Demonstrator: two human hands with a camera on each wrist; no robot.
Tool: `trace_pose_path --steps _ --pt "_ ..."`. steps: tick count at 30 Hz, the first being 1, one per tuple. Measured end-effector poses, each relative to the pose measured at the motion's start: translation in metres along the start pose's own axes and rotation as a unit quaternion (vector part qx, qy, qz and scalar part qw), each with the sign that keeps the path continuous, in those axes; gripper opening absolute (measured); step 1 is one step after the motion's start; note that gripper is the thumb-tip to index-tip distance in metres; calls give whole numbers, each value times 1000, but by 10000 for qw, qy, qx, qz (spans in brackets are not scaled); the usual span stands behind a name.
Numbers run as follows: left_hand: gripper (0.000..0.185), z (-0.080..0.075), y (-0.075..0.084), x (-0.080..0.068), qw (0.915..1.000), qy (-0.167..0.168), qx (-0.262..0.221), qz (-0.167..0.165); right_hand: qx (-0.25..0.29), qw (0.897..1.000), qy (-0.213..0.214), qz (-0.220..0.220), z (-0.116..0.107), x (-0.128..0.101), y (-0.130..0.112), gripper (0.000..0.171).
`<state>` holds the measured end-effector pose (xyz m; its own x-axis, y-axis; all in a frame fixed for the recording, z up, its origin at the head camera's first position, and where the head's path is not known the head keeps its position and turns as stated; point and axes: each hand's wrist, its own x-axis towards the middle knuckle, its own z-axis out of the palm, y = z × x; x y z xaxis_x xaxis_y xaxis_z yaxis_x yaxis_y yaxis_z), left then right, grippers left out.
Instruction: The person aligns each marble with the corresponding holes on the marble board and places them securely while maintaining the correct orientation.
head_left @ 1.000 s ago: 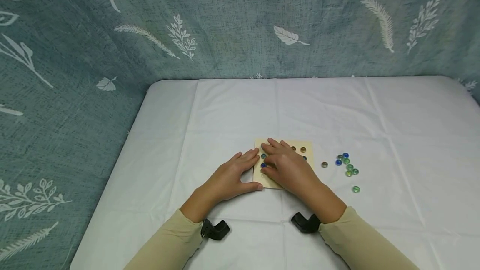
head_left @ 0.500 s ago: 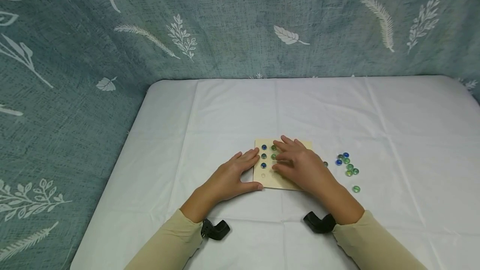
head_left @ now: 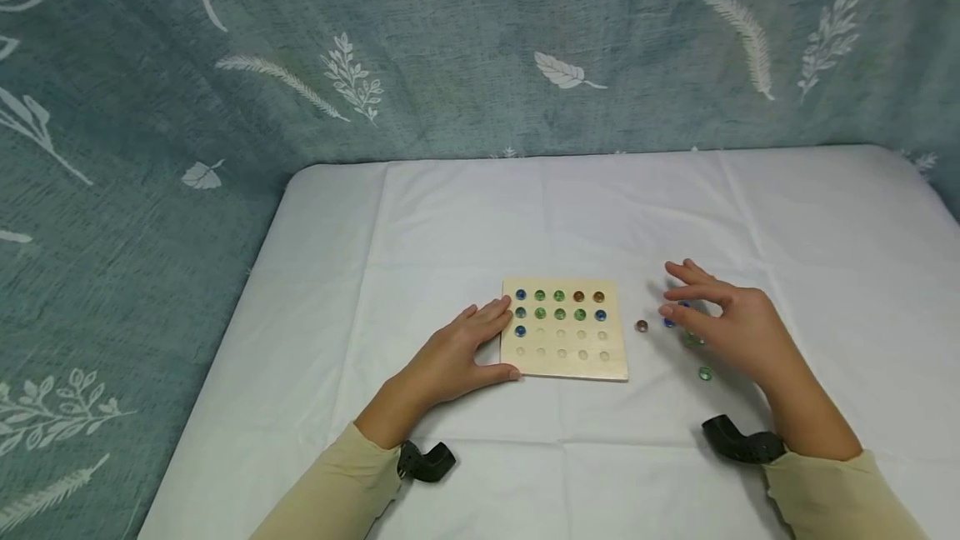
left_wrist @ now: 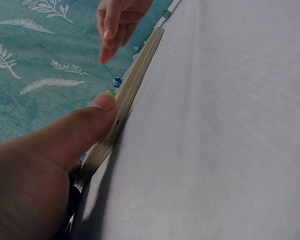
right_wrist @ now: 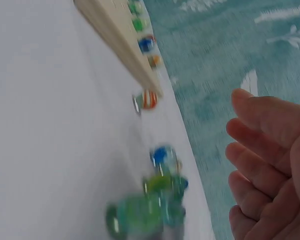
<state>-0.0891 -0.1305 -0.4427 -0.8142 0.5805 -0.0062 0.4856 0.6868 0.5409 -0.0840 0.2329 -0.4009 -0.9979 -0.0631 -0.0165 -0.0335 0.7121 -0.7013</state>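
A pale wooden board [head_left: 570,367] with rows of round hollows lies flat on the table. Glass marbles fill its two back rows, and one blue marble [head_left: 521,331] sits at the left of the third. My left hand [head_left: 446,361] rests against the board's left side with fingers extended; in the left wrist view its thumb [left_wrist: 85,127] presses at the board's edge. Over a loose group of marbles [right_wrist: 140,212] to the right, my right hand [head_left: 738,323] hovers with nothing in its fingers, partly hiding them in the head view.
A single brown marble [head_left: 641,326] lies between the board and the loose group. Nearer the front is a green marble [head_left: 705,373]. White cloth [head_left: 450,223] covers the table, and a patterned teal curtain [head_left: 450,65] hangs behind its far edge.
My right hand has left the board and moved right, over the loose marbles, uncovering the board's rows. The left hand stays at the board's left side. The head view has shifted slightly.
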Motion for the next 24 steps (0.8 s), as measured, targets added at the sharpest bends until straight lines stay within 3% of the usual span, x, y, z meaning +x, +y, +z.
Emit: trace_pose_path --steps 4,9,16,24 --pt "87 0 0 -1 10000 -22 -27 -37 97 9990 -28 440 -16 -8 22 49" --pt "86 1 1 0 10000 31 -24 -39 106 9981 -103 590 -27 -16 42 47" --pt "85 2 1 -1 9999 105 -89 -55 342 9973 -421 492 -24 -18 56 41" --pt "85 1 2 0 9999 101 -137 -7 271 9977 -456 429 -19 -21 60 42"
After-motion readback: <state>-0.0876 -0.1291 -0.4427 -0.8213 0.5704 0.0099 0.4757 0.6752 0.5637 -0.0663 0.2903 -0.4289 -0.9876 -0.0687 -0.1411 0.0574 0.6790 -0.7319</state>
